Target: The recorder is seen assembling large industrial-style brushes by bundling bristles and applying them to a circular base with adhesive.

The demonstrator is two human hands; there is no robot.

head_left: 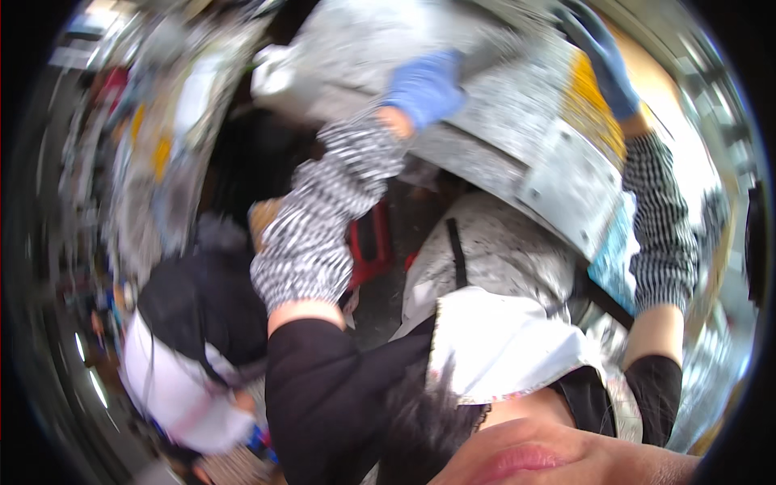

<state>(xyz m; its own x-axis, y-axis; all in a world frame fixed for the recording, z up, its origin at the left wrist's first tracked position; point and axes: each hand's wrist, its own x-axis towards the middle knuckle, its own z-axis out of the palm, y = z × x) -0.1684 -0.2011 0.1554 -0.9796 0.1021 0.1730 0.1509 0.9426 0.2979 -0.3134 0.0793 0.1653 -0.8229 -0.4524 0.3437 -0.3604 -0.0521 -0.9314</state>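
My left hand (424, 87), in a blue glove, is over a worn grey metal work surface (356, 40). It looks closed, and a dark grey blurred shape (495, 48) runs from it toward the upper right; its kind cannot be made out. My right hand (602, 61), also blue-gloved, reaches up along the far right side of the metal, beside a yellow panel (594, 105). Its fingers look stretched out near the top edge, though blurred. Black-and-white checked sleeves cover both my forearms.
A bolted metal plate (570, 186) forms the near edge of the work surface. At lower left is a person in a black cap (202, 303) and light top. Under my left arm shows a red object (372, 242). Blurred shelves or goods (153, 137) line the far left.
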